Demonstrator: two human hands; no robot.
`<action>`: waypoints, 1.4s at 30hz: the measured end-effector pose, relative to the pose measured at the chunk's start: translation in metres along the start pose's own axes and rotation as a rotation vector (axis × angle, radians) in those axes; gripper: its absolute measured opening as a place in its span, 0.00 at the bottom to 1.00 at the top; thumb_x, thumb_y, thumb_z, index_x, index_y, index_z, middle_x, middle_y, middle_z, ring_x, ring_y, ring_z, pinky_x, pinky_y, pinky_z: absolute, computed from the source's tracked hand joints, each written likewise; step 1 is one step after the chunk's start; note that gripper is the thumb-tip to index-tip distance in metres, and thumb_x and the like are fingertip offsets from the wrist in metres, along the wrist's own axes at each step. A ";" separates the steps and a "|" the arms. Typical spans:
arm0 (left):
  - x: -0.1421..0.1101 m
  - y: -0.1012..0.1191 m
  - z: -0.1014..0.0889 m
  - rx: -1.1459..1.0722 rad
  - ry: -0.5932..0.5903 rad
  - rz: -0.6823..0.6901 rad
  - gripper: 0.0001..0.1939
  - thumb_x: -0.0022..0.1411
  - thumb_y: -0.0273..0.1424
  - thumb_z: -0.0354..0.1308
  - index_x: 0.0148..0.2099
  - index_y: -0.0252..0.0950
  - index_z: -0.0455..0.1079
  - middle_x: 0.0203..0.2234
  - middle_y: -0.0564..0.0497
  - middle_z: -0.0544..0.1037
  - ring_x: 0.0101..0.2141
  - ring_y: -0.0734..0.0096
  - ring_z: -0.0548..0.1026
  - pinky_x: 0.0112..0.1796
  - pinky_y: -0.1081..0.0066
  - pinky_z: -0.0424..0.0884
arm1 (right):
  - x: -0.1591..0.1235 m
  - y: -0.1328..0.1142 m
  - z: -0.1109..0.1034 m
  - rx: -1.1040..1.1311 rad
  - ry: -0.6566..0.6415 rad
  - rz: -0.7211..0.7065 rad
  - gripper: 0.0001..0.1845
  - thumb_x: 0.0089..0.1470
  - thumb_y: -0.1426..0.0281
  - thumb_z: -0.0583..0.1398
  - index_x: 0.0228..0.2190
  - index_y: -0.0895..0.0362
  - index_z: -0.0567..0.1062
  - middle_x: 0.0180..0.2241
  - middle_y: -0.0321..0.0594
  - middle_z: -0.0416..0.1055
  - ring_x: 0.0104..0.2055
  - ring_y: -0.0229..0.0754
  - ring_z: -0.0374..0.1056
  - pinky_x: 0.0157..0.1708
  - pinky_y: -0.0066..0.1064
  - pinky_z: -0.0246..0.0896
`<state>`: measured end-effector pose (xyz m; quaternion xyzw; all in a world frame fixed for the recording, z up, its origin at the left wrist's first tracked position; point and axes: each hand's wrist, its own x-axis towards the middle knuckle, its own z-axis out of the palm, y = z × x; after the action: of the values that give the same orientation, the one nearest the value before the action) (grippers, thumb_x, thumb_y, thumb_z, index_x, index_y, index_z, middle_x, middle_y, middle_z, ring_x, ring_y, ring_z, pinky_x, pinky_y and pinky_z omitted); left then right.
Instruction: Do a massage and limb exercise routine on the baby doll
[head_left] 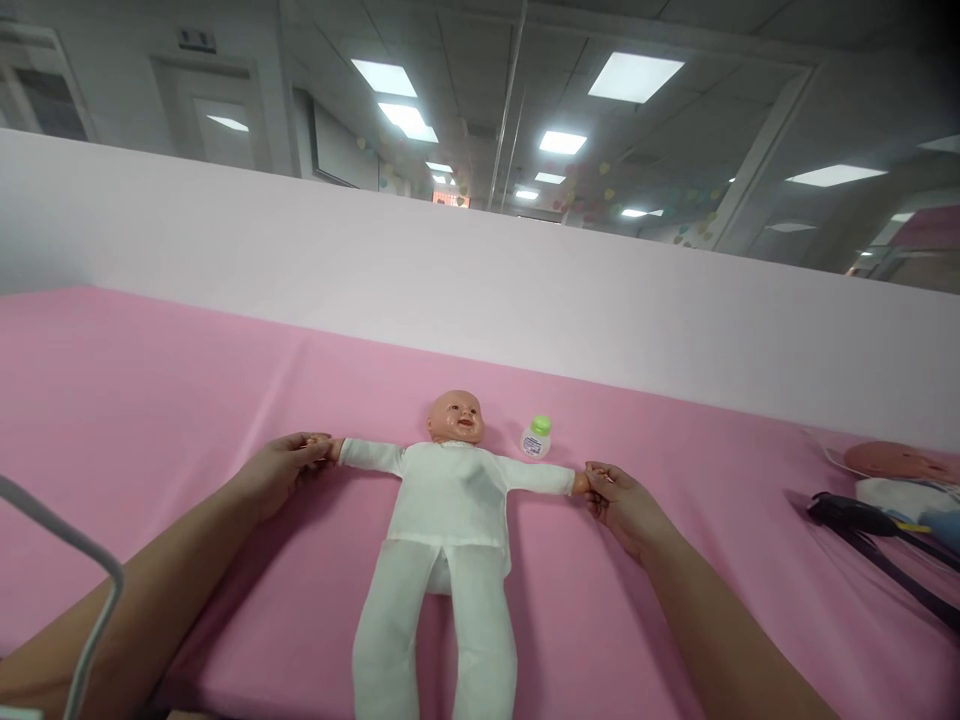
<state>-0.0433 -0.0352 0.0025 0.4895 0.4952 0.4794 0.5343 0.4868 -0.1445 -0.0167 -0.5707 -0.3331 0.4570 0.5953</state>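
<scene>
A baby doll (454, 500) in a white long-sleeved top and white trousers lies face up on a pink padded surface (187, 400). Both its arms are stretched straight out to the sides. My left hand (289, 470) is closed on the doll's hand at the left, with the fingers pinched around it. At the right, my right hand (619, 505) pinches the doll's other hand between thumb and fingers. Beside the doll's head stands a small clear bottle (536, 440) with a green cap. The lower ends of the doll's legs are cut off by the frame.
A low white wall (480, 270) runs along the back, with glass panes above it. Towards the right edge lie a black strap with a buckle (855, 515) and another doll (892, 460), partly out of view. A grey cable (90, 550) curves in at the lower left.
</scene>
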 end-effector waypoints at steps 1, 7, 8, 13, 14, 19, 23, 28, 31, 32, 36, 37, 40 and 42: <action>-0.003 0.005 0.003 -0.008 0.015 -0.006 0.22 0.46 0.44 0.77 0.39 0.34 0.81 0.34 0.44 0.83 0.33 0.66 0.79 0.35 0.70 0.78 | -0.001 -0.004 0.003 -0.014 0.027 -0.038 0.27 0.41 0.56 0.77 0.41 0.51 0.76 0.31 0.36 0.73 0.29 0.38 0.69 0.31 0.32 0.72; -0.023 0.048 0.039 0.033 0.099 0.132 0.21 0.48 0.43 0.76 0.40 0.36 0.81 0.33 0.46 0.82 0.35 0.64 0.79 0.39 0.67 0.79 | -0.018 -0.038 0.038 -0.203 0.113 -0.268 0.34 0.46 0.47 0.72 0.48 0.52 0.74 0.36 0.39 0.75 0.31 0.41 0.69 0.35 0.36 0.72; -0.028 0.055 0.050 0.054 0.101 0.169 0.21 0.49 0.43 0.75 0.41 0.36 0.81 0.34 0.46 0.83 0.35 0.63 0.79 0.39 0.67 0.79 | -0.022 -0.044 0.047 -0.248 0.121 -0.306 0.35 0.48 0.47 0.70 0.51 0.53 0.73 0.39 0.40 0.76 0.32 0.42 0.70 0.37 0.38 0.72; -0.055 0.071 0.111 0.239 0.062 0.301 0.19 0.52 0.42 0.73 0.44 0.39 0.80 0.34 0.50 0.84 0.31 0.66 0.77 0.32 0.69 0.74 | -0.048 -0.055 0.097 -0.382 0.040 -0.510 0.28 0.56 0.55 0.65 0.56 0.50 0.71 0.49 0.43 0.77 0.48 0.47 0.75 0.51 0.43 0.71; -0.060 0.070 0.122 0.295 0.051 0.323 0.19 0.54 0.43 0.72 0.45 0.39 0.80 0.34 0.50 0.84 0.31 0.65 0.78 0.32 0.68 0.74 | -0.053 -0.054 0.107 -0.389 -0.014 -0.536 0.27 0.57 0.57 0.65 0.56 0.50 0.71 0.49 0.42 0.77 0.48 0.47 0.76 0.51 0.43 0.71; -0.078 0.044 0.156 0.778 -0.145 0.674 0.08 0.66 0.35 0.60 0.42 0.42 0.81 0.29 0.53 0.83 0.30 0.66 0.76 0.34 0.67 0.71 | -0.073 -0.034 0.145 -0.545 -0.185 -0.655 0.25 0.58 0.69 0.61 0.58 0.49 0.71 0.47 0.41 0.79 0.44 0.44 0.77 0.47 0.41 0.74; -0.081 0.027 0.157 1.008 -0.278 0.944 0.14 0.70 0.33 0.56 0.52 0.44 0.80 0.42 0.52 0.86 0.38 0.62 0.78 0.42 0.62 0.74 | -0.078 -0.013 0.155 -0.796 -0.206 -0.794 0.27 0.58 0.74 0.59 0.58 0.52 0.72 0.51 0.44 0.78 0.51 0.50 0.74 0.52 0.47 0.71; -0.084 0.025 0.150 1.034 -0.325 0.900 0.13 0.63 0.29 0.62 0.49 0.46 0.80 0.49 0.56 0.85 0.47 0.59 0.80 0.56 0.55 0.71 | -0.077 -0.002 0.155 -0.857 -0.211 -0.828 0.25 0.57 0.75 0.59 0.57 0.56 0.73 0.52 0.46 0.77 0.53 0.51 0.73 0.54 0.49 0.71; -0.085 0.024 0.145 0.972 -0.360 0.824 0.23 0.58 0.27 0.65 0.56 0.46 0.77 0.51 0.54 0.84 0.53 0.58 0.79 0.63 0.54 0.65 | -0.078 -0.001 0.154 -0.829 -0.257 -0.864 0.23 0.55 0.78 0.59 0.53 0.55 0.75 0.51 0.45 0.77 0.53 0.49 0.72 0.55 0.45 0.70; -0.085 0.023 0.144 0.963 -0.354 0.792 0.26 0.57 0.26 0.65 0.58 0.46 0.75 0.53 0.53 0.83 0.54 0.57 0.78 0.62 0.55 0.67 | -0.078 -0.002 0.154 -0.817 -0.270 -0.877 0.23 0.55 0.79 0.59 0.52 0.55 0.76 0.51 0.44 0.77 0.53 0.47 0.72 0.55 0.43 0.70; -0.084 0.024 0.141 0.986 -0.300 0.722 0.29 0.54 0.28 0.67 0.59 0.44 0.74 0.60 0.48 0.77 0.58 0.53 0.76 0.55 0.58 0.74 | -0.077 -0.002 0.158 -0.820 -0.275 -0.921 0.24 0.53 0.82 0.59 0.50 0.55 0.77 0.50 0.42 0.78 0.53 0.46 0.72 0.56 0.40 0.69; -0.084 0.025 0.141 0.993 -0.312 0.723 0.28 0.54 0.29 0.67 0.58 0.43 0.75 0.60 0.47 0.78 0.57 0.52 0.77 0.55 0.58 0.74 | -0.077 -0.003 0.160 -0.835 -0.271 -0.929 0.23 0.53 0.83 0.58 0.49 0.55 0.78 0.50 0.43 0.78 0.53 0.46 0.72 0.55 0.40 0.69; -0.084 0.032 0.139 0.983 -0.402 0.729 0.26 0.53 0.27 0.67 0.56 0.44 0.77 0.55 0.49 0.81 0.54 0.55 0.79 0.53 0.61 0.75 | -0.078 -0.005 0.162 -0.904 -0.272 -0.957 0.20 0.56 0.81 0.58 0.47 0.54 0.80 0.48 0.42 0.80 0.50 0.48 0.72 0.53 0.42 0.69; -0.083 0.037 0.137 0.963 -0.457 0.713 0.27 0.50 0.27 0.69 0.55 0.44 0.78 0.53 0.51 0.82 0.52 0.56 0.80 0.53 0.63 0.76 | -0.079 -0.007 0.162 -0.959 -0.270 -0.980 0.18 0.59 0.79 0.59 0.47 0.52 0.81 0.48 0.39 0.81 0.49 0.49 0.72 0.52 0.44 0.69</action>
<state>0.0878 -0.1225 0.0483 0.8991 0.3354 0.2351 0.1547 0.3103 -0.1561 0.0202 -0.4927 -0.7882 0.0052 0.3687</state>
